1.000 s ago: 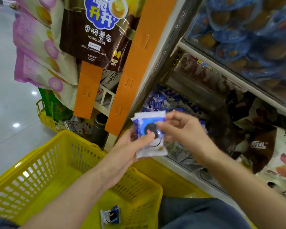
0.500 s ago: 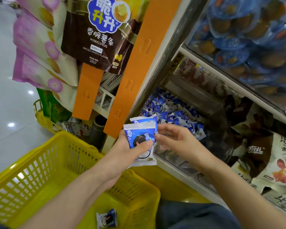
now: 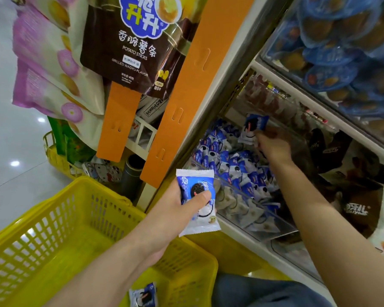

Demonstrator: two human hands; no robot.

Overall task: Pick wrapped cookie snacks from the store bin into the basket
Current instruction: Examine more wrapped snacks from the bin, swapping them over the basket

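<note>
— What's in the yellow basket (image 3: 53, 220)?
— One cookie pack (image 3: 143, 296). The left hand (image 3: 171, 209) grips a blue pack (image 3: 205, 218) above it.
— And farther?
— The right hand (image 3: 273, 147) pinches a third pack (image 3: 254, 126) over the bin (image 3: 248, 201). The brown bag (image 3: 131, 52) says "POTATO STICKS".

**Snack aisle in a shop: polished floor on the left, stocked shelving on the right.**

Ceiling lights show as bright spots on the pale, glossy floor (image 3: 13, 129). Two orange display strips (image 3: 182, 103) hang at the near end of the light-framed shelf unit (image 3: 253, 41), with a brown bag of potato sticks (image 3: 129, 47) and pink-and-cream snack bags (image 3: 47, 69) hanging beside them. Blue-wrapped cakes (image 3: 341, 52) are piled on the upper shelf at far right.
</note>
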